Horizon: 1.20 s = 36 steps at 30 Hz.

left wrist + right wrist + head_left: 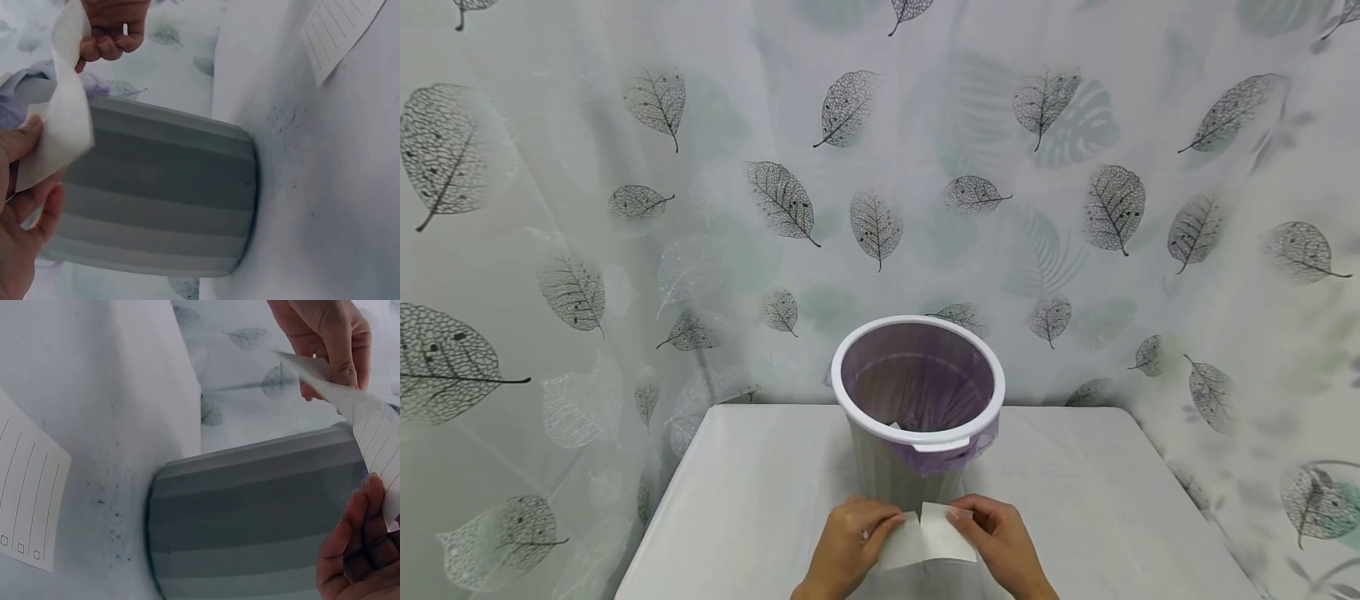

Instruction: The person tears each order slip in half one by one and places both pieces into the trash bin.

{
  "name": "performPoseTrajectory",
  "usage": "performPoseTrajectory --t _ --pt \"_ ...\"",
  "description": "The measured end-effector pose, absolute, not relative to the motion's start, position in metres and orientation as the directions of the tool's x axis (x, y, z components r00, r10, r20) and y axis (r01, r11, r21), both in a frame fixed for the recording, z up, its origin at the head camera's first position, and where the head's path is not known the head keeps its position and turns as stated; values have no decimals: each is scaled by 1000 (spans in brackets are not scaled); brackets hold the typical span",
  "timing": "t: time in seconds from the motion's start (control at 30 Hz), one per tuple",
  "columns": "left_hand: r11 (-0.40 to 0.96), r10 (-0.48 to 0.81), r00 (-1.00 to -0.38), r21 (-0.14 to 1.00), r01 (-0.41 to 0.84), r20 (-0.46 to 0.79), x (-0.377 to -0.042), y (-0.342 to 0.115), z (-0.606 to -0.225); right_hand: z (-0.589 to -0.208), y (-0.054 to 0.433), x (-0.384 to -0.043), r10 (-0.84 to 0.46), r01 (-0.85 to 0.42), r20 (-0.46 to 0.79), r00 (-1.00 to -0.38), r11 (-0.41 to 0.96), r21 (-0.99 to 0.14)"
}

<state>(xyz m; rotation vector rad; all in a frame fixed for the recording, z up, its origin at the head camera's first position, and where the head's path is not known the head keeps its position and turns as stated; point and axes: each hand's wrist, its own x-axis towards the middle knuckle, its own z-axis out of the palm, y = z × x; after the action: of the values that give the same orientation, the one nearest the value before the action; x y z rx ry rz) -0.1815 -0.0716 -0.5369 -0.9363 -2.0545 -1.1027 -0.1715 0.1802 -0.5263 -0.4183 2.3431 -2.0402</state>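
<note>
A sheet of paper [928, 540] is pinched by both hands in front of the bin, with a tear running down from its top edge between them. The left hand [852, 537] grips its left part between thumb and fingers. At the right part, the right hand [998, 537] has its thumb on the near face. Ruled lines show on the sheet's far side [378, 437] in the right wrist view. Just behind the hands stands a ribbed grey bin [165, 187] with a white rim [842, 379] and a purple liner [917, 375]. A white scrap [895, 426] shows inside it.
The bin stands on a white table [752, 483]. Another lined sheet with small checkboxes [31, 494] lies near the person's side of the table, seen in both wrist views. A leaf-patterned curtain [880, 167] hangs behind and along both sides.
</note>
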Motion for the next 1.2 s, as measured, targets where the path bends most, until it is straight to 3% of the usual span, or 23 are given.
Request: performPoseTrajectory --t 0.57,1.2 --pt "437 273 -557 414 798 785 -182 -73 -536 -530 181 -174 -144 -243 226 -963 119 -963" --pt "423 237 -537 411 807 810 -183 -74 -534 -528 179 -175 -82 -186 177 -981 128 -974"
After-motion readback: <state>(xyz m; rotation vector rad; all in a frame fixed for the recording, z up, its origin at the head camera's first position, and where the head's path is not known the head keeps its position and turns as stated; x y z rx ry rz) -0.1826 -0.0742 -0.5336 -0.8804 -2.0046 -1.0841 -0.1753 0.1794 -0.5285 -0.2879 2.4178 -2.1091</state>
